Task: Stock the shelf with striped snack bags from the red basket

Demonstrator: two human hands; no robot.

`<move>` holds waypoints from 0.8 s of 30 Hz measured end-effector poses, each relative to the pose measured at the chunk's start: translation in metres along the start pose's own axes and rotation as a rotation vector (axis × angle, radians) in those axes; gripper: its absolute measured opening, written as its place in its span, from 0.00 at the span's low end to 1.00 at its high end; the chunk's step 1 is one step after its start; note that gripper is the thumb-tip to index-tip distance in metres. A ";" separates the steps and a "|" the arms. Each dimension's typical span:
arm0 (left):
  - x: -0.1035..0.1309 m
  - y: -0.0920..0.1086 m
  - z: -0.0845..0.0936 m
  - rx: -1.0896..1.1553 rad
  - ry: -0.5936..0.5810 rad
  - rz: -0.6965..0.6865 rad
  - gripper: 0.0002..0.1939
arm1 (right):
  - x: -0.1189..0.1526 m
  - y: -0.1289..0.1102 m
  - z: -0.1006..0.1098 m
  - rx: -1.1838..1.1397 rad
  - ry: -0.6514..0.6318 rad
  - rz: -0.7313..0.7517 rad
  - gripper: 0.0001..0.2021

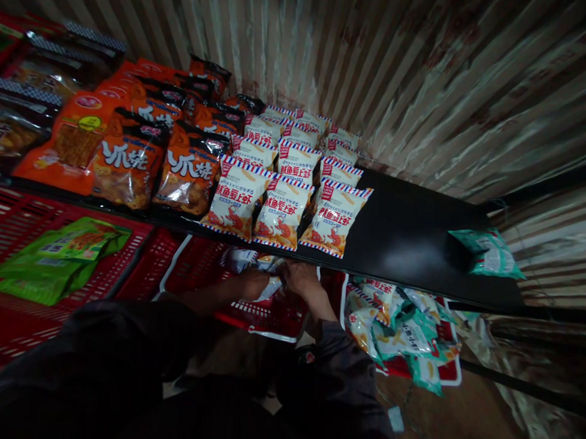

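Both of my hands are down at the red basket [176, 273] below the shelf's front edge. Between them is a white snack bag [270, 290], mostly covered by my fingers and dim. My left hand [250, 284] is closed on the bag's left side. On its right side, my right hand [300, 277] has its fingers curled over the bag. Behind my left hand lies another white snack bag [241, 259] in the same basket. Just above stand rows of white snack bags with striped edges [280, 212] on the black shelf [394, 216].
Orange snack bags [126, 165] fill the shelf's left part. A teal bag [491, 252] lies near its right end. A second basket [453, 372] holds white and teal bags [409, 335]. At left, a red basket [143, 240] contains green packets [63, 256]. Striped curtain [328, 48] hangs behind.
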State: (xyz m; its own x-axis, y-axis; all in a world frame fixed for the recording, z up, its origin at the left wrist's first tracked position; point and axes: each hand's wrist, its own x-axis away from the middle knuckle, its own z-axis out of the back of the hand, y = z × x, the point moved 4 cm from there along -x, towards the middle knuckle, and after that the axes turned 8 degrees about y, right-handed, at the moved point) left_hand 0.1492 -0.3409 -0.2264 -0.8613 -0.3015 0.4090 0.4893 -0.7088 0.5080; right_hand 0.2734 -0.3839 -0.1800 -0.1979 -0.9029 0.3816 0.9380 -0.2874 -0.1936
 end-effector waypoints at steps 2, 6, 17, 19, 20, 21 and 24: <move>0.007 0.003 0.015 -0.055 -0.061 -0.006 0.18 | 0.000 -0.002 0.000 -0.015 -0.032 0.025 0.21; 0.018 0.010 0.047 -0.101 -0.119 -0.015 0.18 | 0.004 -0.010 -0.001 -0.068 -0.122 0.084 0.18; 0.053 0.036 0.131 0.257 -0.210 -0.194 0.19 | 0.034 -0.028 0.064 -0.464 -0.205 0.417 0.16; 0.060 0.038 0.144 0.349 -0.227 -0.199 0.18 | 0.044 -0.022 0.082 -0.629 -0.165 0.415 0.18; 0.064 0.038 0.150 0.386 -0.223 -0.195 0.18 | 0.049 -0.017 0.090 -0.743 -0.138 0.409 0.20; 0.067 0.038 0.155 0.418 -0.211 -0.192 0.17 | 0.053 -0.013 0.098 -0.864 -0.106 0.402 0.24; 0.072 0.035 0.171 0.521 -0.098 -0.216 0.16 | 0.065 -0.001 0.114 -1.148 0.026 0.358 0.30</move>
State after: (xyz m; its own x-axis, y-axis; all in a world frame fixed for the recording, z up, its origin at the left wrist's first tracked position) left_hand 0.1276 -0.2782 -0.0494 -0.9447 -0.1060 0.3102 0.3277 -0.3324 0.8844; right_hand 0.2924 -0.4058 -0.0516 0.0045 -0.9920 0.1259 0.1428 -0.1240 -0.9820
